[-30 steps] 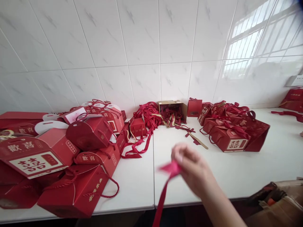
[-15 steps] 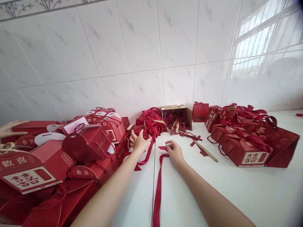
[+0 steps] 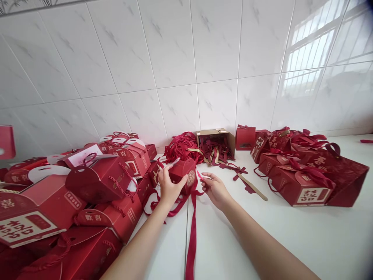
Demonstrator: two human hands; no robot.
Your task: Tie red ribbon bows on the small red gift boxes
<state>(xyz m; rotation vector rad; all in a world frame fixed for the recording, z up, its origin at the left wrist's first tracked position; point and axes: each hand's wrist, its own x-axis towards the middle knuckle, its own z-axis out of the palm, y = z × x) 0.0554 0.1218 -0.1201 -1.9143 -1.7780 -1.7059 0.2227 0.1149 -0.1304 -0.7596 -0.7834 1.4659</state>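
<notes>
My left hand (image 3: 170,186) is closed around a small red gift box (image 3: 178,171), fingers on its far left side and thumb on the near face. A round gold emblem shows on the end of this box. To its right, my right hand (image 3: 214,188) pinches the end of a red ribbon (image 3: 192,233), close beside the box. The ribbon's long tail runs toward me over the white table (image 3: 233,249). Another loop of ribbon lies under my left wrist. Behind the box sits a tangled heap of red ribbons (image 3: 184,146).
Many red gift boxes (image 3: 99,179) are piled on the left. A cardboard carton (image 3: 230,140) with dark red and gold strips stands against the tiled wall. Boxes tied with bows (image 3: 303,182) stand right. A gold strip (image 3: 253,187) lies on the table.
My left hand has taken hold of the small box and brought it forward and right. My right hand has turned and lifted the ribbon end. At far left, another person's hand has left view.
</notes>
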